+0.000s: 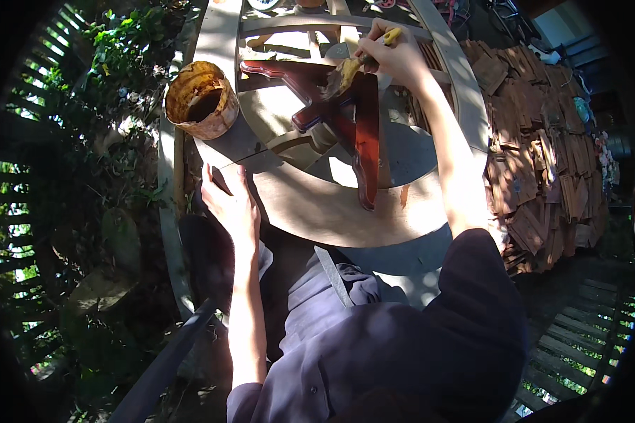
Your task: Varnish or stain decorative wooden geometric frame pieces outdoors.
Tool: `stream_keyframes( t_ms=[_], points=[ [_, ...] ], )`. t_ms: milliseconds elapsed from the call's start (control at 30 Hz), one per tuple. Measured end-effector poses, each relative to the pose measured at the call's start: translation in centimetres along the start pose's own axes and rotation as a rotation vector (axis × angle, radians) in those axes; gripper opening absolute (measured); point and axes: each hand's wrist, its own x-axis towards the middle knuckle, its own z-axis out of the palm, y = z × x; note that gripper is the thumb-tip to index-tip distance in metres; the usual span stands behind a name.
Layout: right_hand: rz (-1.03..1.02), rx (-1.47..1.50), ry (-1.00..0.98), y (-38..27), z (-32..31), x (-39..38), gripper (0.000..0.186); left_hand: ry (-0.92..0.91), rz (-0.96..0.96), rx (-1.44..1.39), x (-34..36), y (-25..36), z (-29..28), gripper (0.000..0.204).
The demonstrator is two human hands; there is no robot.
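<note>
**Brush in the right hand, left hand flat on the wood**

Clamped in the right hand (pixel 395 56), fingers curled shut around its yellow handle, a paintbrush (pixel 353 67) has its loaded bristles pressed onto the dark red-brown wooden bracket (pixel 353 120). That bracket is a glossy, stained piece with several arms meeting near the brush; one long arm runs down toward the person and ends on the pale curved board (pixel 331 211). It lies on top of a round wooden frame (pixel 458 84) whose spokes and rim show around it.

The left hand (pixel 233 204) grips nothing: it lies open, fingers stretched forward and palm down, on the near left edge of the pale curved board, well apart from the bracket.

A stain-smeared round tub (pixel 201 99) stands on the frame's left side, beyond the left hand, its rim coated orange-brown. To the right, a heap of reddish wooden shingles (pixel 536 162) lies on the ground. Green foliage (pixel 120 42) fills the left edge.
</note>
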Motion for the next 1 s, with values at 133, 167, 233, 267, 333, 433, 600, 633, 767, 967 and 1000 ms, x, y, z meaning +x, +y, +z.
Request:
stream_keyframes(
  t_ms=[133, 167, 233, 267, 333, 433, 600, 633, 767, 967, 1000],
  points=[
    [-0.036, -0.223, 0.087, 0.3, 0.0, 1.1, 0.015, -0.014, -0.021, -0.024, 0.0, 0.1, 0.1, 0.064],
    [-0.113, -0.282, 0.085, 0.6, 0.7, 1.2, 0.019, -0.015, -0.020, -0.023, -0.1, 0.1, 0.1, 0.064],
    [-0.142, -0.070, 0.008, 0.8, 1.5, 1.2, 0.019, -0.016, -0.034, -0.014, 0.0, 0.1, 0.1, 0.064],
    [-0.055, -0.116, -0.042, 0.4, 1.0, 1.3, 0.019, -0.015, -0.049, -0.006, 0.0, 0.1, 0.1, 0.064],
    [0.052, -0.307, -0.008, -1.4, 0.3, 1.6, 0.017, -0.014, -0.029, -0.010, 0.0, 0.1, 0.2, 0.065],
    [-0.153, -0.385, 0.103, -0.3, 0.5, 2.4, 0.017, -0.011, -0.024, -0.012, 0.1, 0.1, 0.1, 0.065],
    [0.036, -0.266, -0.049, -1.2, 1.5, 2.6, 0.015, 0.021, -0.011, 0.000, 0.3, 0.0, -0.6, 0.063],
    [0.018, -0.409, 0.033, -1.9, 1.1, 2.3, 0.015, -0.001, -0.018, 0.002, 0.2, 0.0, -0.2, 0.066],
    [-0.458, -0.414, 0.291, -3.4, 2.0, 2.6, 0.015, -0.010, 0.004, -0.006, -0.1, 0.0, 0.5, 0.066],
    [-0.564, 0.244, 0.201, -9.8, 10.7, 3.5, 0.011, 0.018, -0.024, 0.032, 0.0, -0.5, -1.0, 0.065],
    [-0.438, 0.255, 0.204, -8.6, 11.2, 3.3, 0.015, -0.016, -0.010, 0.012, -0.1, -0.2, 0.3, 0.065]
  ],
)
